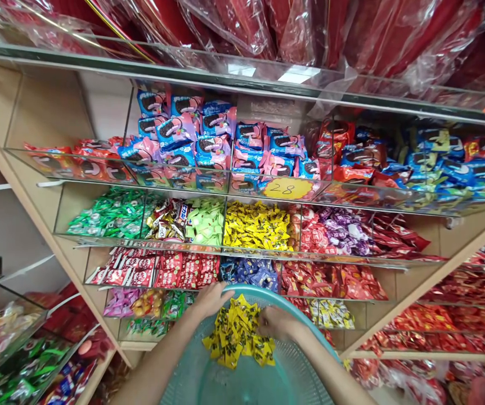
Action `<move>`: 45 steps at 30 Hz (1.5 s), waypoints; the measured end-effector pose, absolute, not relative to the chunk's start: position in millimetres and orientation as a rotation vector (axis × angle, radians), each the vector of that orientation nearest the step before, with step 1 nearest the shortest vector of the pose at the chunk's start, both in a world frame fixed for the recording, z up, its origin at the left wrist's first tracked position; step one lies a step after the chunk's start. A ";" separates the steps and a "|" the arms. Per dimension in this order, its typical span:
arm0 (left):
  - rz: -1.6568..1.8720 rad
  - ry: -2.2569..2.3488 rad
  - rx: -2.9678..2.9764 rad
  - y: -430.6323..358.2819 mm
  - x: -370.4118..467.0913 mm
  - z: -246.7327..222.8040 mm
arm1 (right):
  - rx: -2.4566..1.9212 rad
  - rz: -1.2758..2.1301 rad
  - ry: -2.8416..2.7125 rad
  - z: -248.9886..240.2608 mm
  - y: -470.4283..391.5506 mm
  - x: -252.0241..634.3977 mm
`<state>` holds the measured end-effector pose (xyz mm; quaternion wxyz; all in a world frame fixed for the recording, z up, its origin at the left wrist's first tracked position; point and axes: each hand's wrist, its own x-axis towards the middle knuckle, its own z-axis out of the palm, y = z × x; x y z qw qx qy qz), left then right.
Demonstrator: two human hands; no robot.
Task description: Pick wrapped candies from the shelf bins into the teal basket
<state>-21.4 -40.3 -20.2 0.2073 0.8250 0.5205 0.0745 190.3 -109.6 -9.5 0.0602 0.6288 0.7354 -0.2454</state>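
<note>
Right hand (279,323) among yellow candies (234,334)

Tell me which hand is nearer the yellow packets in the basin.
Right. The right hand is inside the basin, at the right edge of the yellow packets; the left hand is at the rim, up and left of them.

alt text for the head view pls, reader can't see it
A person's right hand reaches into yellow packets in a teal basin, the left hand at its rim. Behind, shelves hold colourful wrapped snacks, with a handwritten "28" on a yellow sign.
</note>
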 end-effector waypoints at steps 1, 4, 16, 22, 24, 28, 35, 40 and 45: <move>0.203 1.449 2.299 -39.9 -21.1 -20.9 | 1.902 -0.748 2.233 -9.5 -109.3 189.9; 0.190 1.447 2.318 -39.0 -21.0 -23.6 | 1.888 -0.740 2.249 -10.0 -109.2 188.5; 0.207 1.411 2.418 -36.7 -22.8 -33.6 | 1.886 -0.737 2.243 -10.9 -113.1 187.7; 0.181 1.398 2.390 -35.9 -23.4 -32.3 | 1.879 -0.765 2.245 -3.1 -116.8 183.1; 0.180 1.402 2.380 -36.0 -23.4 -32.1 | 1.883 -0.764 2.232 -1.9 -117.2 182.0; 0.191 1.396 2.389 -36.0 -23.5 -33.3 | 1.880 -0.764 2.225 -2.7 -116.5 181.7; 0.188 1.413 2.392 -37.5 -22.6 -32.7 | 1.858 -0.735 2.221 -5.5 -114.7 182.8; 0.222 1.462 2.386 -35.3 -19.9 -36.5 | 1.876 -0.670 2.211 4.2 -112.7 182.2; 0.221 1.490 2.402 -31.4 -18.4 -42.2 | 1.881 -0.647 2.260 11.5 -114.8 178.1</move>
